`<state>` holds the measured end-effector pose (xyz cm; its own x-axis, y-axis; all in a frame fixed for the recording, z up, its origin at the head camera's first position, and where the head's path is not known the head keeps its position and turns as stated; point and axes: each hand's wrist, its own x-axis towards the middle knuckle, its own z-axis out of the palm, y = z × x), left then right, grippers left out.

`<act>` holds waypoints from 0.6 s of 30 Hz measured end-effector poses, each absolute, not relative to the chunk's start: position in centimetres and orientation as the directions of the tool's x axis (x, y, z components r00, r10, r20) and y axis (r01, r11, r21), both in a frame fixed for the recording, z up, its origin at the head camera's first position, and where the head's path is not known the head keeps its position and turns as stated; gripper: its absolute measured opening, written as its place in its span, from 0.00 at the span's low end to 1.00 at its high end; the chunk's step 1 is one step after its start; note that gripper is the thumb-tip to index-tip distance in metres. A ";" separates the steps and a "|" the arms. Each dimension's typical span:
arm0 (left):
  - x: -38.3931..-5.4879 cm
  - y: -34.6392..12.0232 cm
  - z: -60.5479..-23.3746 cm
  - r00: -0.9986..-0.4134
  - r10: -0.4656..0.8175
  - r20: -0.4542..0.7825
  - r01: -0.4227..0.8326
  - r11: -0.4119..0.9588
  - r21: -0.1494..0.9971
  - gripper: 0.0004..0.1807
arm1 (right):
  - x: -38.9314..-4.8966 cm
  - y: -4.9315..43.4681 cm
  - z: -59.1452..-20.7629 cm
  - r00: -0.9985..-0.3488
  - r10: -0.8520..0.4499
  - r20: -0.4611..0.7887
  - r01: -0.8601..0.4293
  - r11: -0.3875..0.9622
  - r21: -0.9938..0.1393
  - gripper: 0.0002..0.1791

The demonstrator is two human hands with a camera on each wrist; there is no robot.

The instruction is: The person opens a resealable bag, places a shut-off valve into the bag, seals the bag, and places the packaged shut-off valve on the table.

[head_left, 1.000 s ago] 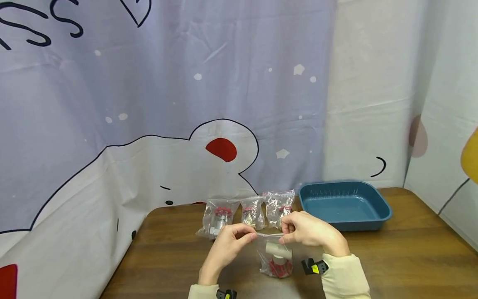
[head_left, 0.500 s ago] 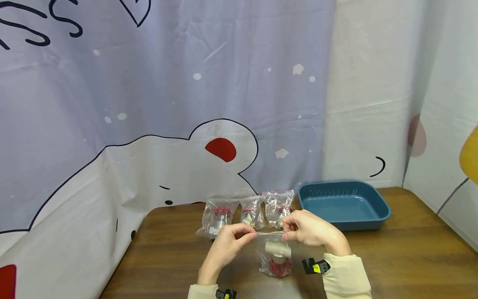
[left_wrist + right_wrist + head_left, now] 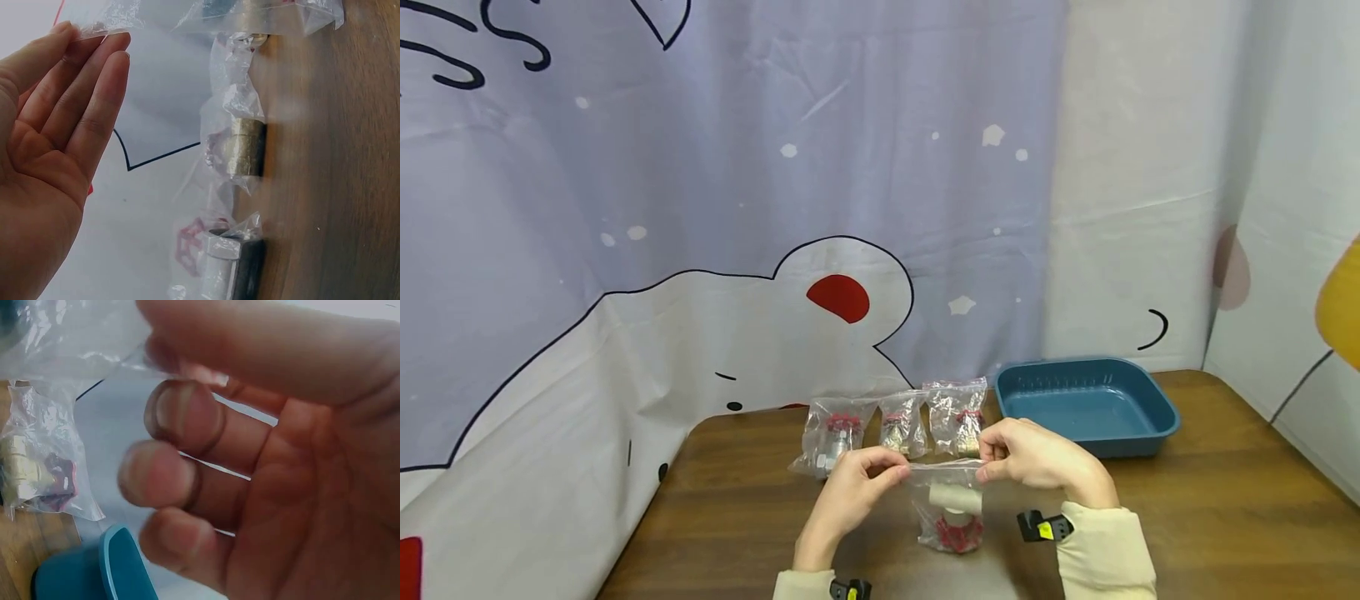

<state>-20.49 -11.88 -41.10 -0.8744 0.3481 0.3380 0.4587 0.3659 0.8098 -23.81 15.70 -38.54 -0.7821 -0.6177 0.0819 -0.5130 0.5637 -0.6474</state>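
My left hand (image 3: 848, 493) pinches the top left corner of a clear zip bag (image 3: 922, 510) between thumb and fingers. At the other end of the bag's top edge, my right hand (image 3: 1051, 463) pinches the film, its other fingers curled. The bag hangs upright between them over the table. Inside it lies a valve with a cream tee-shaped body (image 3: 956, 498) on top and a red handwheel (image 3: 958, 534) below. The left wrist view catches the thumb and fingertips (image 3: 116, 42) at the bag's film; in the right wrist view the thumb covers part of the grip.
Behind the hands, bagged valves with red handwheels stand in a row: a silver one (image 3: 842, 437), a brass one (image 3: 896, 435) and another brass one (image 3: 968, 433). A blue plastic tray (image 3: 1090, 448) stands at the back right of the wooden table (image 3: 715, 517), before a printed curtain (image 3: 970, 208).
My right hand has slid slightly to the right along the bag's top edge, while the left hand keeps its pinch. The head view has shifted a little.
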 end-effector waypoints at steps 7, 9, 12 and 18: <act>-20.5 -11.8 -41.0 -0.874 0.354 0.332 0.456 0.362 0.813 0.03 | -23.9 15.7 -38.6 -0.764 -0.632 0.130 -0.556 0.542 -0.630 0.16; -20.6 -11.8 -41.1 -0.875 0.352 0.332 0.454 0.361 0.815 0.03 | -24.0 15.6 -38.6 -0.771 -0.620 0.146 -0.558 0.549 -0.622 0.16; -20.6 -11.8 -41.3 -0.879 0.348 0.326 0.447 0.362 0.818 0.03 | -24.1 15.8 -38.6 -0.783 -0.610 0.124 -0.527 0.544 -0.653 0.14; -20.7 -11.8 -41.6 -0.882 0.337 0.330 0.446 0.371 0.814 0.02 | -24.1 16.9 -38.7 -0.773 -0.630 0.076 -0.474 0.494 -0.729 0.10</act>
